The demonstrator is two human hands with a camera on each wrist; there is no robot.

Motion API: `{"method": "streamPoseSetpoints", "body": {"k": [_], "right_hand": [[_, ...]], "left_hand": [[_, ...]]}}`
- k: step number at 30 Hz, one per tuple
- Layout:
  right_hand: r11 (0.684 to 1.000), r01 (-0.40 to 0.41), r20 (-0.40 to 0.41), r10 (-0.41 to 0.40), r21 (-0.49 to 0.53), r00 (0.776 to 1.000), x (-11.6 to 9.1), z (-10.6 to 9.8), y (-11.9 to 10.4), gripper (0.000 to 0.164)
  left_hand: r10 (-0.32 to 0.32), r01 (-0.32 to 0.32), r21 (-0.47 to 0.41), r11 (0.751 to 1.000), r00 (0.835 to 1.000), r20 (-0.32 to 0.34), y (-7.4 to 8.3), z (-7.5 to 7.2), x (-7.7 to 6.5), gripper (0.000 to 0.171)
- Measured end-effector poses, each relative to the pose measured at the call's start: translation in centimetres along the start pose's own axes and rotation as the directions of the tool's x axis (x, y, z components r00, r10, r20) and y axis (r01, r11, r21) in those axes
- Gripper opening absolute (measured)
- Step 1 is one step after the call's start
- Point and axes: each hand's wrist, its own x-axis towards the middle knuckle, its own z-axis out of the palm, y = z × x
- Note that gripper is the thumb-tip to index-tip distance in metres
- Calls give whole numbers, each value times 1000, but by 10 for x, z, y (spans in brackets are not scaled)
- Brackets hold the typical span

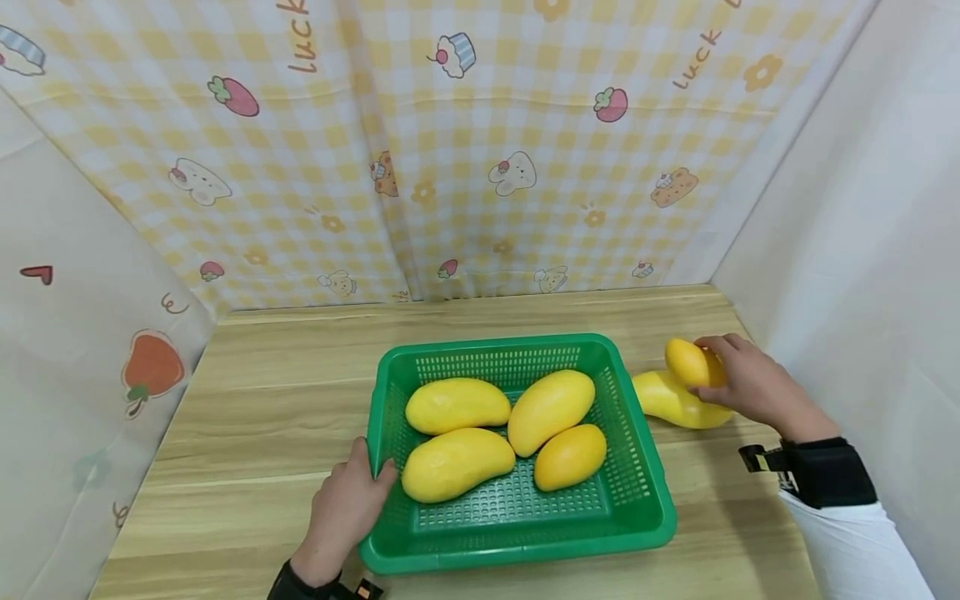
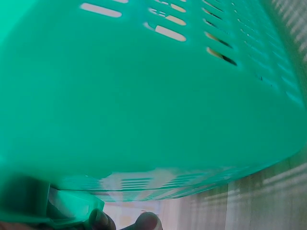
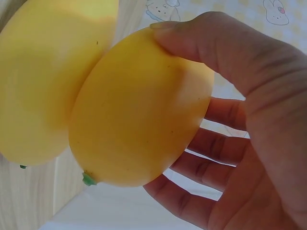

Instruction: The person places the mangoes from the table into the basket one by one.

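Note:
My right hand [image 1: 757,383] grips a small orange-yellow mango [image 1: 688,362], thumb on one side and fingers round the other. In the right wrist view this mango [image 3: 139,110] shows a green stem nub. Right beside it is a larger, paler yellow mango [image 1: 667,400] on the table; whether the two touch is unclear. At the left side of a green plastic basket [image 1: 517,560], my left hand [image 1: 347,504] holds the rim, thumb over the edge. The basket's outer wall [image 2: 144,110] fills most of the left wrist view. Inside lie several yellow mangoes [image 1: 457,406], including a smaller orange-yellow one [image 1: 570,458].
The wood-grain table [image 1: 262,417] extends to the left of the basket and behind it. A checked cloth [image 1: 450,150] hangs along the back. White cloth walls [image 1: 862,233] close off both sides, the right one near my right arm.

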Motion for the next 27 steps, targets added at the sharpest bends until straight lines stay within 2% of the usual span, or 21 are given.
{"method": "streamPoseSetpoints", "body": {"k": [6,13,18,27], "right_hand": [[1000,4,11,-4,-15,1000,3,-3,-3,65],[1000,21,31,-21,-16,999,-6,-10,-17,67],[998,55,14,-54,-44,998,-11,-17,-31,66],[981,174,-19,-177,-84,984,-17,-26,-67,65]], "left_hand": [[0,0,-15,1000,1000,1,0,-1,-1,40],[3,-3,3,1000,1000,-1,0,-1,-1,43],[3,-3,14,1000,1000,1,0,-1,-1,42],[-3,2,16,1000,1000,9,0,-2,-1,41]]}}
